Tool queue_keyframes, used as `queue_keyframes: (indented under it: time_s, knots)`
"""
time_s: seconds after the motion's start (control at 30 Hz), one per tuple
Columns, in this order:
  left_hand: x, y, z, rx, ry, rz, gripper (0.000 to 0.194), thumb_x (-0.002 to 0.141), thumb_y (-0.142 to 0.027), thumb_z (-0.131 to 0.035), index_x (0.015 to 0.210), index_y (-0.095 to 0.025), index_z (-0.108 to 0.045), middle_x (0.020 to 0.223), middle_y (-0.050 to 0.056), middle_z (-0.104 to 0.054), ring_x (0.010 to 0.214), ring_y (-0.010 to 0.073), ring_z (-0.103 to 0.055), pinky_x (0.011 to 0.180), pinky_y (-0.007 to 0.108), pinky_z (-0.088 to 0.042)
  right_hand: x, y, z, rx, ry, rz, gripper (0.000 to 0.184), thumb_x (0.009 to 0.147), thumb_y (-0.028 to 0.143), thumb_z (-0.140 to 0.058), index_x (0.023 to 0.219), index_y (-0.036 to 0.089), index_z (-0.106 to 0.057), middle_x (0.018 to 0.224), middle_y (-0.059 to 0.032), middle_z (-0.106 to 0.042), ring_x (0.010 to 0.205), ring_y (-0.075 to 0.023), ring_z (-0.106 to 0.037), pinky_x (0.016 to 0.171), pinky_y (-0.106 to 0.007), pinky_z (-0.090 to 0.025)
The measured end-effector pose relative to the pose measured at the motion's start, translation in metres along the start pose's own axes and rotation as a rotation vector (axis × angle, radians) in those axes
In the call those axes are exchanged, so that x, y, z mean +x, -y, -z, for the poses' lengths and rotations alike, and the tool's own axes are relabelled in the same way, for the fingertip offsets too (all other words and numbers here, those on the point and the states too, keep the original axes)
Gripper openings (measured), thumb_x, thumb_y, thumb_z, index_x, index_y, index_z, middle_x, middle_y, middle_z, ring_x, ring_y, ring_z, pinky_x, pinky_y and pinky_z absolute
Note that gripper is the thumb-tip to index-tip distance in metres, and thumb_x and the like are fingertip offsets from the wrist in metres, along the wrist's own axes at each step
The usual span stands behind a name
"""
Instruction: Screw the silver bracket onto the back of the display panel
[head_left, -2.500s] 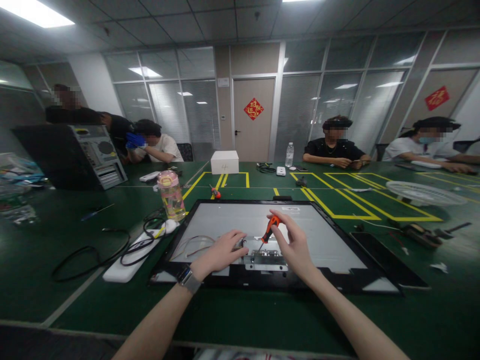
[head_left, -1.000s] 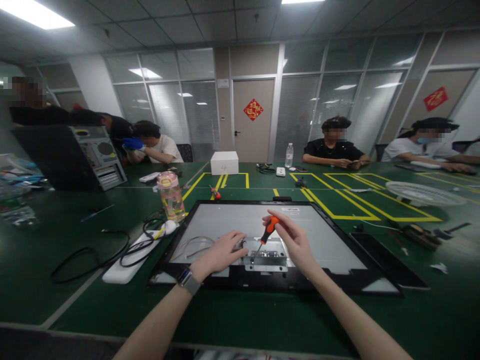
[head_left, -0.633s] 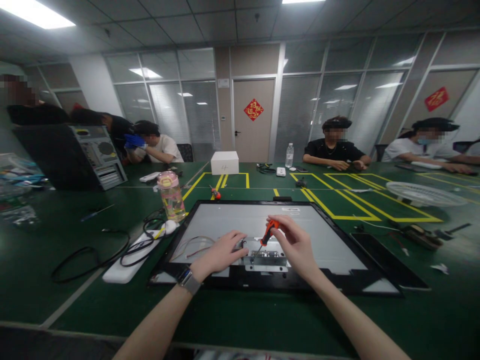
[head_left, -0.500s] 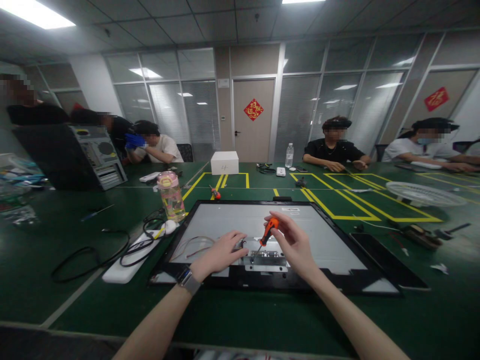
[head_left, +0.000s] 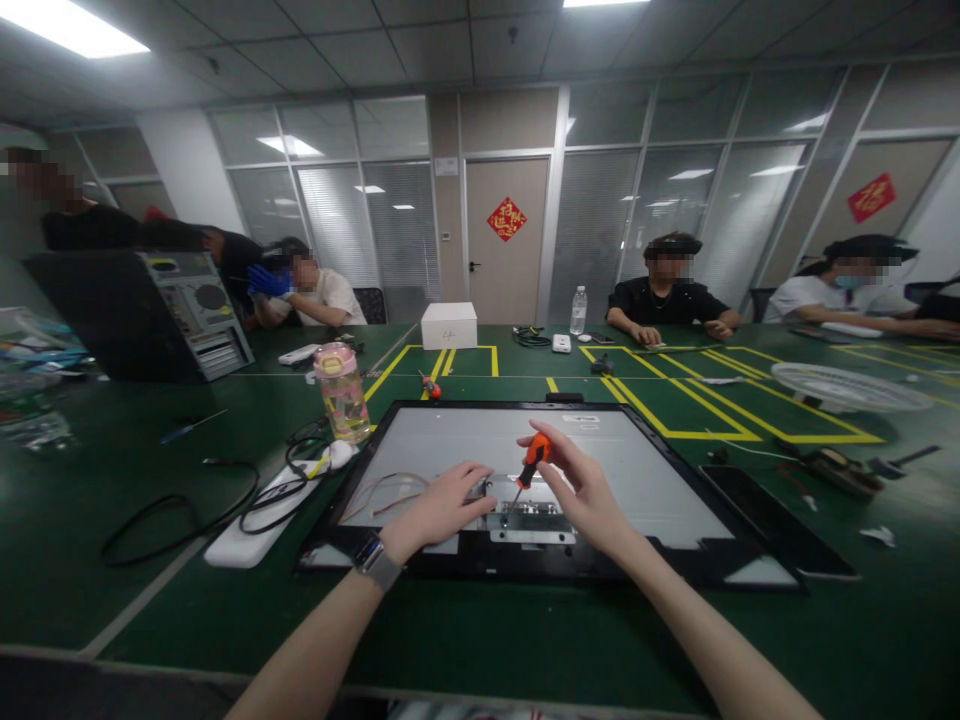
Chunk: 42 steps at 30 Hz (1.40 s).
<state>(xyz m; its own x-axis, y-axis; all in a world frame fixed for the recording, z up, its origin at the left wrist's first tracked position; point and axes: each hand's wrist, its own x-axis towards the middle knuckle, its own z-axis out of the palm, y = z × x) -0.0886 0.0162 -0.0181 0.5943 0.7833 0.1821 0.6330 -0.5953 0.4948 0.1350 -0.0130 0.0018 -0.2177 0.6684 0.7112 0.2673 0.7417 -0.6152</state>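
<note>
A flat display panel [head_left: 645, 480] with a black frame lies on the green table in front of me, its pale back face up. A silver metal bracket [head_left: 551, 522] sits near its front edge. My left hand [head_left: 439, 505] holds the bracket's left end between thumb and fingers and stays still. My right hand [head_left: 589, 495] grips an orange-and-black screwdriver [head_left: 535, 453], which is tilted with its handle up and to the right. The screwdriver's tip meets the bracket's left part; whether a screw is under it is too small to tell. Thin wires [head_left: 394, 480] lie on the panel beside my left hand.
Left of the panel are a power strip [head_left: 255, 525] with black cables, a pink-lidded bottle [head_left: 343, 395] and a computer case [head_left: 142, 315]. A black flat slab [head_left: 780, 520] lies to the right. A white box [head_left: 449, 326] stands behind. Several people sit across the table.
My right fingers have shifted around the screwdriver handle, which leans slightly further left. My left hand has not moved. Across the table, a person's hand has moved left along the tabletop.
</note>
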Motion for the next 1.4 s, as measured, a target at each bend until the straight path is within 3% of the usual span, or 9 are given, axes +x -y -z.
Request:
queue_keyframes:
  time_s: [0.23, 0.43, 0.63, 0.87, 1.13, 1.4]
  knots:
    - [-0.0001, 0.0008, 0.0006, 0.009, 0.013, -0.004, 0.045, 0.092, -0.046, -0.045, 0.130, -0.023, -0.047, 0.131, 0.007, -0.050, 0.116, 0.0231, -0.050, 0.101, 0.034, -0.037, 0.0026, -0.0030, -0.0011, -0.169, -0.133, 0.004, 0.041, 0.081, 0.026, -0.065, 0.121, 0.025, -0.057, 0.089, -0.0042, -0.066, 0.073, -0.0181, -0.061, 0.076, -0.037, -0.054]
    - [0.0006, 0.0026, -0.0005, 0.016, 0.017, -0.001, 0.046, 0.092, -0.047, -0.044, 0.131, -0.023, -0.046, 0.131, 0.008, -0.050, 0.118, 0.0233, -0.048, 0.102, 0.034, -0.036, 0.0020, 0.0008, -0.0008, -0.102, -0.062, 0.029, 0.045, 0.086, 0.020, -0.053, 0.131, 0.024, -0.047, 0.099, -0.0068, -0.067, 0.090, -0.0208, -0.064, 0.085, -0.040, -0.051]
    - [0.0003, 0.0023, -0.0005, 0.023, 0.011, -0.009, 0.045, 0.092, -0.047, -0.044, 0.131, -0.024, -0.046, 0.130, 0.007, -0.050, 0.116, 0.0227, -0.049, 0.101, 0.033, -0.036, 0.0024, -0.0053, 0.0000, -0.169, -0.102, -0.001, 0.044, 0.081, 0.025, -0.064, 0.123, 0.025, -0.054, 0.088, -0.0037, -0.066, 0.072, -0.0183, -0.061, 0.075, -0.038, -0.054]
    - [-0.0002, 0.0004, 0.0000, 0.004, 0.006, -0.003, 0.045, 0.092, -0.048, -0.044, 0.129, -0.023, -0.048, 0.129, 0.007, -0.051, 0.115, 0.0225, -0.050, 0.098, 0.031, -0.039, 0.0010, -0.0034, -0.0006, -0.028, -0.023, -0.022, 0.051, 0.084, 0.016, -0.055, 0.133, 0.025, -0.042, 0.100, -0.0060, -0.066, 0.090, -0.0197, -0.064, 0.087, -0.040, -0.052]
    - [0.0003, 0.0022, -0.0007, 0.009, 0.001, -0.013, 0.045, 0.092, -0.047, -0.045, 0.130, -0.023, -0.048, 0.129, 0.007, -0.051, 0.115, 0.0231, -0.050, 0.100, 0.033, -0.037, 0.0026, -0.0070, 0.0005, -0.122, -0.064, -0.025, 0.041, 0.083, 0.024, -0.061, 0.123, 0.024, -0.052, 0.087, -0.0034, -0.063, 0.074, -0.0180, -0.060, 0.077, -0.037, -0.053]
    - [0.0002, 0.0053, -0.0030, 0.060, -0.004, -0.027, 0.045, 0.093, -0.046, -0.044, 0.131, -0.021, -0.046, 0.131, 0.008, -0.050, 0.117, 0.0220, -0.050, 0.100, 0.032, -0.037, 0.0014, -0.0006, -0.0002, -0.016, -0.014, -0.034, 0.046, 0.085, 0.018, -0.053, 0.130, 0.024, -0.045, 0.095, -0.0057, -0.065, 0.090, -0.0206, -0.064, 0.087, -0.040, -0.051]
